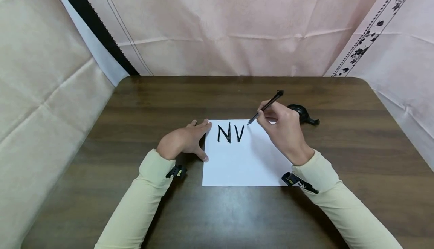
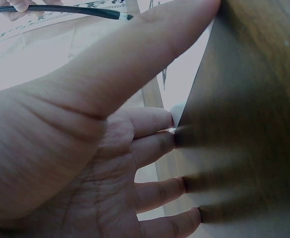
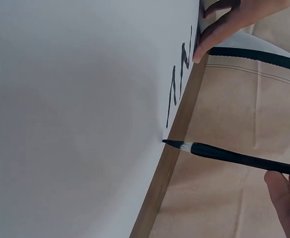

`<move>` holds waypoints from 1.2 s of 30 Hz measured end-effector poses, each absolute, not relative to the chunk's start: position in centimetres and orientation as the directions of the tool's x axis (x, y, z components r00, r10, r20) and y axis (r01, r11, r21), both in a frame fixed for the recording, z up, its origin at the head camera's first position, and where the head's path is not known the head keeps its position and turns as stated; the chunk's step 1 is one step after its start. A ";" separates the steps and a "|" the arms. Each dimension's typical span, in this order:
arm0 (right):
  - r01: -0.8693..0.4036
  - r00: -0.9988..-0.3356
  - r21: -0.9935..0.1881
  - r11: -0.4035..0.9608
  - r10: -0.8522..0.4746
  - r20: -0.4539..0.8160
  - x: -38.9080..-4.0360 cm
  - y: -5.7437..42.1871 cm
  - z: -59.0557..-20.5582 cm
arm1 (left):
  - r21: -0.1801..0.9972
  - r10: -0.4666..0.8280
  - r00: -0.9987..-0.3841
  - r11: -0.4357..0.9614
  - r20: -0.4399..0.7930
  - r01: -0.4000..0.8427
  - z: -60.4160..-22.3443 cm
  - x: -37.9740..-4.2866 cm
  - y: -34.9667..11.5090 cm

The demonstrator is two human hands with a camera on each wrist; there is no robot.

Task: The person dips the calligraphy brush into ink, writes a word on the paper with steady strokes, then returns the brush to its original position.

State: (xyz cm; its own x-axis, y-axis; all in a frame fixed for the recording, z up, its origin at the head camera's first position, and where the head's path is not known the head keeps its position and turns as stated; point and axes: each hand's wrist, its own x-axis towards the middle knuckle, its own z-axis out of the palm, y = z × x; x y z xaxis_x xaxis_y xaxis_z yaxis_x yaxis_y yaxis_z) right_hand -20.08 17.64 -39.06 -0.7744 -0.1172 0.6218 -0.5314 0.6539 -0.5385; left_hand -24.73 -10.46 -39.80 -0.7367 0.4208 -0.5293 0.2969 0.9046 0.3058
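A white sheet of paper (image 1: 230, 166) lies on the wooden table, with the black letters N and V (image 1: 239, 133) near its top edge. My right hand (image 1: 283, 130) pinches a dark-handled ink brush (image 1: 271, 101), slanted up and to the right. In the right wrist view the black tip of the brush (image 3: 172, 144) is right at the paper near its far edge, beside the V. At the left edge of the sheet my left hand (image 1: 186, 139) rests with fingers spread, the thumb (image 1: 202, 155) and index finger on the paper. The left wrist view shows its other fingertips (image 2: 194, 218) on the wood.
Behind the right hand sits a small black glossy pot-like object (image 1: 300, 112) with a spout, partly hidden. The brown wooden table (image 1: 101, 203) meets pale cloth (image 1: 217, 23) along its back edge. Each wrist wears a dark strapped device (image 1: 300, 182).
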 end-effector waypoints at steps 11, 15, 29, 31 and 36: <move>-0.490 -0.815 -0.540 0.684 -0.141 0.561 -19.7 17.9 -37.9 | 0.304 0.446 -0.714 0.894 -0.540 0.329 -39.1 -25.4 -10.3; -0.458 -0.852 -0.565 0.686 -0.158 0.499 -19.3 17.6 -37.0 | 0.296 0.437 -0.723 0.899 -0.535 0.323 -38.9 -25.4 -10.5; -0.467 -0.806 -0.594 0.655 -0.037 0.591 -18.4 19.1 -35.3 | 0.310 0.448 -0.719 0.893 -0.531 0.327 -39.4 -24.8 -10.4; -0.474 -0.792 -0.593 0.650 -0.021 0.610 -18.4 19.5 -35.3 | 0.319 0.455 -0.718 0.889 -0.526 0.329 -39.5 -24.7 -10.3; -0.474 -0.785 -0.602 0.643 0.001 0.620 -18.6 20.1 -35.9 | 0.317 0.449 -0.726 0.892 -0.521 0.324 -39.6 -24.7 -10.4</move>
